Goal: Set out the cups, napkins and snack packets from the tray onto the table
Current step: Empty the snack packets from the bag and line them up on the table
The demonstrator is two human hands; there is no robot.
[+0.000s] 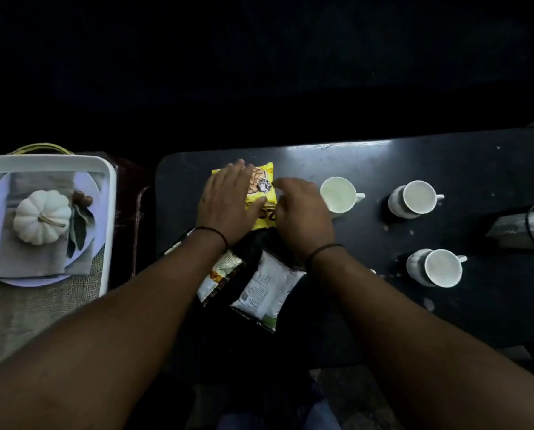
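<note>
Both hands lie flat on the yellow snack packet [261,193] on the desk [445,305] — left hand [225,206], right hand [302,212], fingers spread, not gripping — light, crinkly, slippery foil, best pinched at an edge seam.

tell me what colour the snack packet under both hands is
Bright yellow, with a printed picture on its front. The packet shows best in the head view, the only view there is.

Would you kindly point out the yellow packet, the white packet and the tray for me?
yellow packet [267,176]: head view, its top right corner.
white packet [267,290]: head view, middle of its printed face.
tray [42,161]: head view, its far rim.
</note>
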